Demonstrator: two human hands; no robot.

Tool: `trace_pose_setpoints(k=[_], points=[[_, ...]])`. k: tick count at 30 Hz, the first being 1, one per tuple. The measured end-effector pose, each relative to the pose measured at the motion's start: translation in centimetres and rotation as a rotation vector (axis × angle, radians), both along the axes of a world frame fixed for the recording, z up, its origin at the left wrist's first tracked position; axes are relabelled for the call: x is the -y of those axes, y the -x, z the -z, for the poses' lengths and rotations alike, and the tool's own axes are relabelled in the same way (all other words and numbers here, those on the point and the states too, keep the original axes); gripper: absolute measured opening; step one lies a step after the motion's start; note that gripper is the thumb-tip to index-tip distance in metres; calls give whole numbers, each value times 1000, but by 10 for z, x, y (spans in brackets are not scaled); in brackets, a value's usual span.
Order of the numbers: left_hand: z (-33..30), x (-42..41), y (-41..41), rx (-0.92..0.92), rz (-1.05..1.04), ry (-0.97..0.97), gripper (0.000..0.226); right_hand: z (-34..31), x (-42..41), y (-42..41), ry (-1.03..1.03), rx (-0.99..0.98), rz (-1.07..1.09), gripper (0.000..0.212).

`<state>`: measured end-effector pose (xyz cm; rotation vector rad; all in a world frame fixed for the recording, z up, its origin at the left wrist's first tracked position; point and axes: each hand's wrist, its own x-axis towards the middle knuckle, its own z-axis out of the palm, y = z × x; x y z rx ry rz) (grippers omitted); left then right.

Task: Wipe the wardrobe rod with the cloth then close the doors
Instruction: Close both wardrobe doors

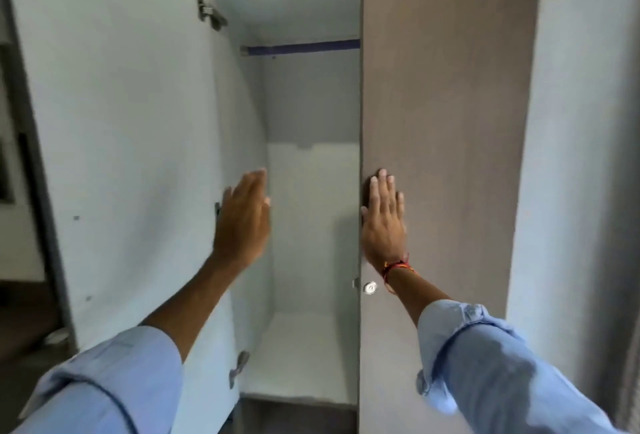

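Right hand [382,217] was flat, fingers spread, palm pressed on the brown right door [446,122] near its inner edge, just above the lock [370,287]. Left hand [242,222] was open and empty, fingers together, raised beside the white inner face of the left door [121,122]; contact unclear. Rod [301,48] ran across the upper wardrobe interior, dark blue. Left door stood wide open.

Both arms extended forward, sleeves rolled. Left hand [242,222] flat, fingers together, empty. Right hand [383,222] flat, fingers up, thread band at wrist.
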<state>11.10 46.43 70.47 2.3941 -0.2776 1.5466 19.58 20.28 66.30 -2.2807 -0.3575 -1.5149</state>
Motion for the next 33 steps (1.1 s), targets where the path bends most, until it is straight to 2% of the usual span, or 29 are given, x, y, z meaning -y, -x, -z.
trace_pose_setpoints(k=[5, 11, 13, 16, 18, 21, 24, 27, 29, 33], points=[[-7, -68, 55, 53, -491, -76, 66, 2, -2, -19, 17, 5, 1, 60], [-18, -107, 112, 87, -772, 89, 87, 2, -8, -25, 19, -36, -26, 59], [-21, -119, 117, 61, -748, 240, 89, 2, -6, -26, 28, -41, -36, 59], [-27, -133, 116, -41, -423, 704, 90, 2, -2, -27, 48, -53, -30, 59], [-27, -126, 115, -41, -343, 831, 87, 3, 0, -29, 63, -54, -27, 59], [-18, -96, 112, 97, -454, 741, 73, 5, 3, -37, 84, -35, -19, 59], [3, -58, 105, 202, -509, 512, 67, 5, 0, -43, 81, -28, -11, 58], [16, -17, 94, 267, -366, 239, 60, 3, -3, -50, 77, -39, -16, 57], [21, 12, 77, 224, -221, 63, 62, 2, 0, -52, 83, -36, -17, 56], [26, 65, 9, 51, -18, -59, 66, -3, 18, -53, 125, -18, -38, 51]])
